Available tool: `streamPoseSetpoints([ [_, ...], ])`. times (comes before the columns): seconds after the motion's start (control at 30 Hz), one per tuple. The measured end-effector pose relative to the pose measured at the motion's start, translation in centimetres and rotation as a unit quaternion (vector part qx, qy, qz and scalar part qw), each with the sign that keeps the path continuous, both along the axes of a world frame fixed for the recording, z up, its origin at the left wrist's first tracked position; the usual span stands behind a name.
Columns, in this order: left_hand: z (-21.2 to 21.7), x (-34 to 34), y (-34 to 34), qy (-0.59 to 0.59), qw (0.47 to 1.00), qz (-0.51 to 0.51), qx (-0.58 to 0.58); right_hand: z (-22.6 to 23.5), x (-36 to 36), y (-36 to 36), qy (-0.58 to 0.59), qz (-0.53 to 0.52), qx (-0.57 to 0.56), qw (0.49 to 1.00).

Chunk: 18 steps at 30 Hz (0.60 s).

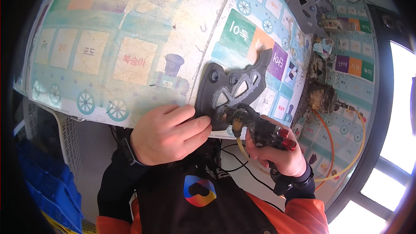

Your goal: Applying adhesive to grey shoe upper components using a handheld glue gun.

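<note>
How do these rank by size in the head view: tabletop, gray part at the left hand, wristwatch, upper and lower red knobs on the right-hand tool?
Largest to smallest, as they look:
1. Tabletop
2. Gray part
3. Wristwatch
4. Upper red knob and lower red knob: too alike to rank.

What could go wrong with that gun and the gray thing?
The left hand has fingertips very near the front of the gun, so they might get hurt. The gray piece seems held only by its lower left edge, so it could slip or turn. The yellow hose under the gun might snag.
</note>
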<state>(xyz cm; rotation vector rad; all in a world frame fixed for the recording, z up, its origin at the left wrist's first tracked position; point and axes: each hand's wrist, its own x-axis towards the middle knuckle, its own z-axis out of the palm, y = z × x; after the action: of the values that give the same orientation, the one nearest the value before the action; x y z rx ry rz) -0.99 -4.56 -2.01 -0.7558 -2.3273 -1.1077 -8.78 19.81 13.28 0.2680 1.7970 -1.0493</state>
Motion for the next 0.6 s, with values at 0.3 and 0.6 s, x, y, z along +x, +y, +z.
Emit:
streamPoseSetpoints([
  [0.3,2.8,0.0,0.3,0.020,0.998,0.051,0.035,3.9,2.6,1.5,0.209,-0.152,-0.030,0.966],
  [0.6,9.8,4.5,-13.5,-0.077,0.868,0.329,0.364,3.1,2.7,7.9,0.624,-0.019,-0.094,0.775],
])
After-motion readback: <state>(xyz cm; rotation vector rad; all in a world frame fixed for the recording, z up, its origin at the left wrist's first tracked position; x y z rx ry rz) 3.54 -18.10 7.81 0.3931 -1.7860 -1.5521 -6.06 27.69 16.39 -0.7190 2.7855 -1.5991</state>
